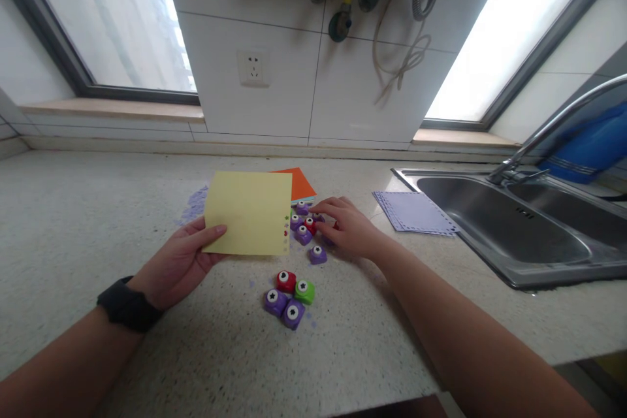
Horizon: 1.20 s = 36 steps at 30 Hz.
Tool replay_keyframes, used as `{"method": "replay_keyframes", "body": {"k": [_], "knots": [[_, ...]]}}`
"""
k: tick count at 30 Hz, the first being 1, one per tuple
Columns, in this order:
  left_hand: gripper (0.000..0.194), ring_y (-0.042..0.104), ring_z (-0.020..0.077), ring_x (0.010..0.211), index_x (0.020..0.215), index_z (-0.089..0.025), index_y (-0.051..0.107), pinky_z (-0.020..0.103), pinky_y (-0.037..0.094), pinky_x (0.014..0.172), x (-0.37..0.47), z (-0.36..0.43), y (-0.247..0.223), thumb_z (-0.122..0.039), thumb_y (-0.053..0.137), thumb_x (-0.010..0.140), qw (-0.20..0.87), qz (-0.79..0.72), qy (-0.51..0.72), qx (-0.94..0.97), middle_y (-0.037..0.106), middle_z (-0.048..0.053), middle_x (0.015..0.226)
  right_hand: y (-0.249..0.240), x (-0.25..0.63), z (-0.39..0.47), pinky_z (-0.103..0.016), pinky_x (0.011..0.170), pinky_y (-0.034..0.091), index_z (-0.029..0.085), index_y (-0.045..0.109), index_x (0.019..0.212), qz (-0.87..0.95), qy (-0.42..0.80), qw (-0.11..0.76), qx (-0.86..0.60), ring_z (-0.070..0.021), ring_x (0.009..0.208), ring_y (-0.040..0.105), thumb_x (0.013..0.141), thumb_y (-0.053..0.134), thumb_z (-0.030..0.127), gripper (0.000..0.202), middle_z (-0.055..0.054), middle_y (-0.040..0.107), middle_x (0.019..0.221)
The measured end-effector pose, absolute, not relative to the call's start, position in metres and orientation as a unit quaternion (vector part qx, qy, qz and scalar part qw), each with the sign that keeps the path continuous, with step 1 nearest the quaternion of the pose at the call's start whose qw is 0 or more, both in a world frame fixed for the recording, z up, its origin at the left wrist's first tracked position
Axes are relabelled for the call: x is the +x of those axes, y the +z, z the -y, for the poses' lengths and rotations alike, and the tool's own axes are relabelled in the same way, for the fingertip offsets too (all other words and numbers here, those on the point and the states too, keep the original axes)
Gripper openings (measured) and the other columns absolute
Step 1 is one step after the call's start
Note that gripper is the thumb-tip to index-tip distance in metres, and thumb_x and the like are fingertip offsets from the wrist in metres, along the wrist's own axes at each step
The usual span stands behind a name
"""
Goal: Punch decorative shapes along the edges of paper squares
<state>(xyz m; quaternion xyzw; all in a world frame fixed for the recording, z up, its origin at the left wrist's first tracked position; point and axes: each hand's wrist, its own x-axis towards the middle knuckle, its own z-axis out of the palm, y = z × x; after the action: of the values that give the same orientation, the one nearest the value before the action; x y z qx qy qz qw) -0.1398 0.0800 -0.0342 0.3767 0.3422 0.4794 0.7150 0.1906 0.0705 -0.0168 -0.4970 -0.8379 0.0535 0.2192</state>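
Observation:
My left hand (189, 258) pinches the left edge of a yellow sheet of paper (249, 209), thumb on top, above the counter. A column of small punched shapes runs down the sheet's lower right edge. My right hand (350, 228) reaches into a cluster of small craft punches, fingers apart and partly over them; a purple punch (302, 208) and a red punch (309, 225) are at its fingertips. Another purple punch (318, 255) sits just in front. Nearer me stand a red punch (286, 281), a green punch (304, 291) and two purple punches (293, 313).
Orange paper (302, 184) lies behind the yellow sheet. Punched lilac sheets (416, 212) are stacked at right, by the steel sink (509, 235) with its faucet (509, 166). Purple paper bits (194, 204) are scattered at left. Pipe valves (340, 23) and a socket (253, 68) are on the wall.

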Motion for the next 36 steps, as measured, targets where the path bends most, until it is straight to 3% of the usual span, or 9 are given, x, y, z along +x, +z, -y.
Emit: {"method": "replay_keyframes", "body": {"k": [15,21,26,36], "knots": [[0.040,0.076,0.0335,0.095,0.115,-0.018,0.067,0.042,0.066,0.072,-0.127,-0.072,-0.032,-0.022,0.081,0.078,0.641,-0.442,0.426,0.461,0.073,0.018,0.121,-0.012,0.189,-0.069,-0.043,0.101,0.044,0.027,0.069,0.124,0.837,0.060,0.190,-0.510,-0.0259,0.113,0.059,0.098,0.056,0.039,0.031,-0.008,0.070,0.119],[0.046,0.075,0.0284,0.097,0.124,-0.022,0.064,0.031,0.066,0.062,-0.128,-0.074,-0.032,-0.019,0.077,0.081,0.612,-0.421,0.504,0.440,0.066,0.013,0.136,-0.012,0.170,-0.069,-0.044,0.103,0.040,0.027,0.065,0.130,0.838,0.034,0.184,-0.513,-0.0268,0.118,0.057,0.099,0.053,0.037,0.035,-0.007,0.068,0.129],[0.050,0.075,0.0267,0.093,0.129,-0.025,0.062,0.029,0.066,0.056,-0.132,-0.075,-0.033,-0.015,0.075,0.081,0.621,-0.400,0.525,0.423,0.061,0.012,0.141,-0.010,0.156,-0.069,-0.044,0.103,0.037,0.029,0.060,0.136,0.868,0.025,0.154,-0.472,-0.0268,0.123,0.055,0.101,0.049,0.039,0.037,-0.004,0.067,0.135],[0.044,0.076,0.0269,0.090,0.123,-0.025,0.066,0.029,0.066,0.054,-0.131,-0.072,-0.032,-0.014,0.075,0.082,0.635,-0.392,0.519,0.417,0.065,0.011,0.137,-0.011,0.164,-0.072,-0.042,0.094,0.038,0.027,0.069,0.116,0.841,0.007,0.156,-0.519,-0.0267,0.109,0.059,0.102,0.048,0.038,0.027,-0.006,0.073,0.115]]}}
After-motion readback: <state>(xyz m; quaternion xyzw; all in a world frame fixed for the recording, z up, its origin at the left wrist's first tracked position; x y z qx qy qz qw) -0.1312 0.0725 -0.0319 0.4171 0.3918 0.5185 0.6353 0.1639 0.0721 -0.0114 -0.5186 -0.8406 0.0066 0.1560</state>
